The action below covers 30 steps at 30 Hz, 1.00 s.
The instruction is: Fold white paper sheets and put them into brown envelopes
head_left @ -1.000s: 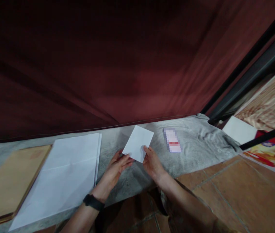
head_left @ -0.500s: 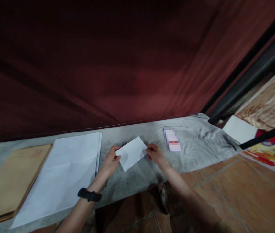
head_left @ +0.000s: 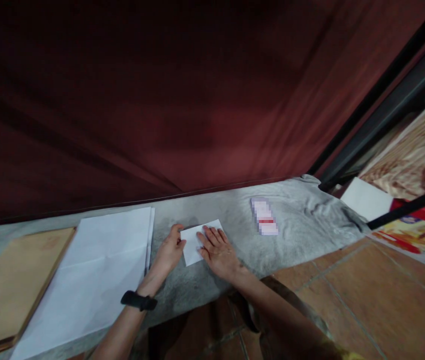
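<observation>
A small white piece of paper (head_left: 192, 245), perhaps folded, lies on the grey cloth between my hands. My left hand (head_left: 170, 246) pinches its left edge between thumb and fingers. Flat across its right part rests my right hand (head_left: 218, 250), with the fingers stretched out and spread, covering that side of the paper. To the right, apart from both hands, is a pinkish bundle with a red band (head_left: 265, 217), its surface blurred. Larger white sheets (head_left: 100, 270) lie in a stack just left of my left hand.
Brown envelopes (head_left: 17, 280) are piled at the far left on the grey cloth (head_left: 302, 225). A dark red curtain (head_left: 197, 125) hangs behind. Dark metal bars (head_left: 377, 115), a colourful printed box (head_left: 418, 230) and floor tiles (head_left: 377, 300) are at the right.
My right hand has let go of the paper's right edge and now lies flat on it. The paper has come down onto the cloth. My left hand keeps its pinch.
</observation>
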Each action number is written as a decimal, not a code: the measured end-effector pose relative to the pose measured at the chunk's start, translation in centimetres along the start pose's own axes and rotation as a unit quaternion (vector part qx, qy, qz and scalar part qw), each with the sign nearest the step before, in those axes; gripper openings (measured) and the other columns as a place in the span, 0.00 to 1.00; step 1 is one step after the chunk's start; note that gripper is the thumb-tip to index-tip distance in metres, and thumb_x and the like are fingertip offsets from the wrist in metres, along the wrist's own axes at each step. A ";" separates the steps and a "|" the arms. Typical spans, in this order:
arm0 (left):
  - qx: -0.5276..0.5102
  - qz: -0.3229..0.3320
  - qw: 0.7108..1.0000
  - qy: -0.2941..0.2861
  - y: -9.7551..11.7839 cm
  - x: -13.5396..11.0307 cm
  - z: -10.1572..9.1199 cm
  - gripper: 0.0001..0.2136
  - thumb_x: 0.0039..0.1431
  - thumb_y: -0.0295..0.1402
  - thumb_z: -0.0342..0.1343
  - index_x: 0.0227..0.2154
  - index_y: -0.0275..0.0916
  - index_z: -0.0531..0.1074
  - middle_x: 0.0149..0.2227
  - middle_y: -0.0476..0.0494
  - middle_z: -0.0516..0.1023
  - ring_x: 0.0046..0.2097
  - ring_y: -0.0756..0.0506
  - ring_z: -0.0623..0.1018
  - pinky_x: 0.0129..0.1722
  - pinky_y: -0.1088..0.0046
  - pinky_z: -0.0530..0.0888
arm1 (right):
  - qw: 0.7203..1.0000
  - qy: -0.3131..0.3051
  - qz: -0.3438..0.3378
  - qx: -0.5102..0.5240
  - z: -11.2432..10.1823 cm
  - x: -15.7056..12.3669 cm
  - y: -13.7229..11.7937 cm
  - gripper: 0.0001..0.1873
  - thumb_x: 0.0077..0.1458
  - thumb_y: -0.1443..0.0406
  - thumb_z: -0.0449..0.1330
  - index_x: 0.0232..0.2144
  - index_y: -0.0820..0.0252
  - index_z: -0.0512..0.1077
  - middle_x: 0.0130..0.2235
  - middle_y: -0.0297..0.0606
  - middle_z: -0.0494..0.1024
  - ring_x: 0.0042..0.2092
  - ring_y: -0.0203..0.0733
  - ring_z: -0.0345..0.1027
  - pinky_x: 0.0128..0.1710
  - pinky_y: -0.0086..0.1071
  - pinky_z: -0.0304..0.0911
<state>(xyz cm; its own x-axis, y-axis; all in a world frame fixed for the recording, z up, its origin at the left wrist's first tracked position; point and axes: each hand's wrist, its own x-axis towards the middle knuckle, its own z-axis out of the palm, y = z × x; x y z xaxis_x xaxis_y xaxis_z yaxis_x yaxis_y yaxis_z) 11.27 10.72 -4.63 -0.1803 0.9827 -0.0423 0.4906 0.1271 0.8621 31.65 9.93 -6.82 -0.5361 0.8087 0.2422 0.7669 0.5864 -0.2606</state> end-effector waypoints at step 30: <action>0.364 0.218 0.903 0.059 -2.9 -8.0 4.5 0.29 0.70 0.39 0.41 0.69 0.30 0.55 0.70 0.29 0.58 0.71 0.37 0.59 0.68 0.52 0.60 | 0.993 -0.009 0.091 -0.069 -0.1 -1.3 4.8 0.29 0.72 0.57 0.45 0.70 0.59 0.56 0.71 0.44 0.57 0.70 0.54 0.53 0.68 0.52 0.47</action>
<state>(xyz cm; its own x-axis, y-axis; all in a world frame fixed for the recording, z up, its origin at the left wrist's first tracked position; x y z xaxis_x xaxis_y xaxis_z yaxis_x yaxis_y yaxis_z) 15.13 3.10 -9.08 0.0968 0.9452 0.3117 0.9602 -0.1711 0.2206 36.05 11.73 -8.33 -0.3893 0.9024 0.1848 0.8921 0.4194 -0.1685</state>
